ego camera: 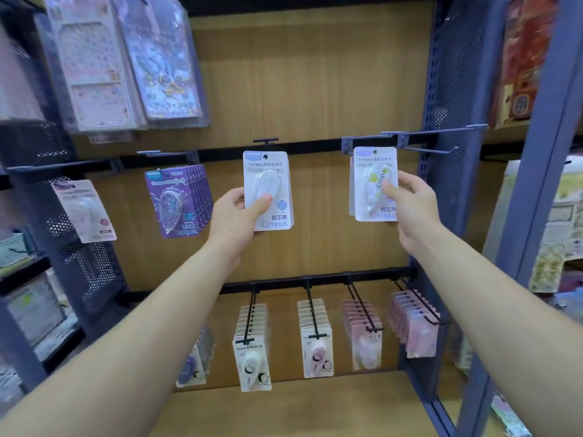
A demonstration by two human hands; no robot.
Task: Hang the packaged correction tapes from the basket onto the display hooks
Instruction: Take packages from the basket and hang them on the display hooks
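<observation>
- Left hand (pixel 236 212): fingers (pixel 263 200) clamped on white pack (pixel 268 181) at frame centre, thumb on blister.
- Right hand (pixel 410 206): fingers (pixel 390 191) clamped on green-print pack (pixel 373 171), centre right.
- Hang holes close under short hook (pixel 266 141) and long hook (pixel 435 150); cannot tell if threaded.
- Best done one pack at a time: grip low, keep card square to prong, line hole with tip, slide back to rail.
- Basket not in view.
</observation>
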